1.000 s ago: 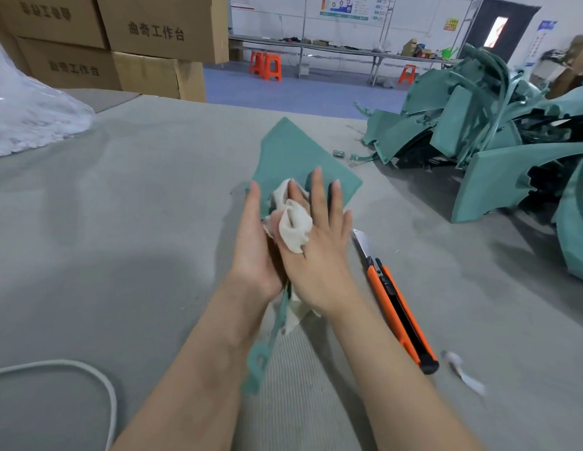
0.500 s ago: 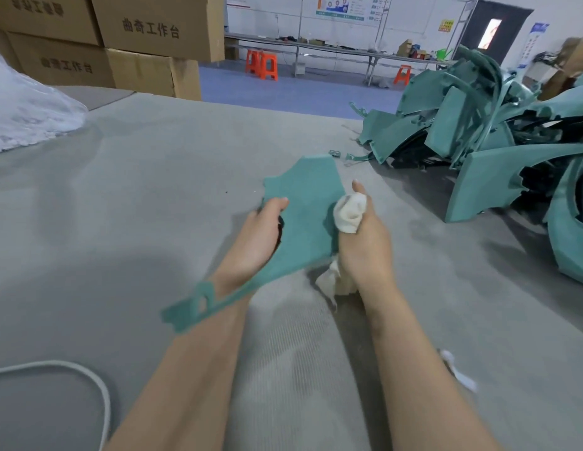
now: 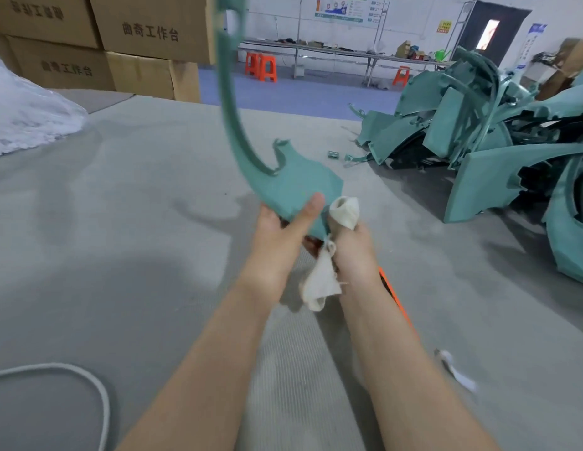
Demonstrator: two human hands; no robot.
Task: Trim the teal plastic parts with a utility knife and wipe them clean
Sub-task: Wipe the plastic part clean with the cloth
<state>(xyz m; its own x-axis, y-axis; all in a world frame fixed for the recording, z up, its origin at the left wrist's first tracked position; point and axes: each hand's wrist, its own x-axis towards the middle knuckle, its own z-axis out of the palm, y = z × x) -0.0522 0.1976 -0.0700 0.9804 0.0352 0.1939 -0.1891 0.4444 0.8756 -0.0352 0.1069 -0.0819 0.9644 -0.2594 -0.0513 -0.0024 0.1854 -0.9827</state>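
The teal part point(image 3: 293, 187) is held up off the counter point(image 3: 121, 222), its broad plate low near the hands and its long curved arm sweeping up to the top of the view, blurred. The left grip point(image 3: 283, 232) grasps the plate's near edge alone, thumb flat on the face and fingers beneath. So the arm probably acts as a lever, and a firm wipe could twist the plate out of that pinch. The right grip point(image 3: 352, 245) is clenched round a wadded white cloth point(image 3: 344, 211) set against the plate's edge. The cloth's loose tail hangs below the fist, where it might catch on the ragged tabs along the plate's rim. Those tabs may also scrape a fingertip if the wad slips. The orange utility knife point(image 3: 394, 297) lies on the counter just behind the right forearm, its blade end hidden, so I cannot tell whether the blade is out. A wrist dropped carelessly there risks a cut.
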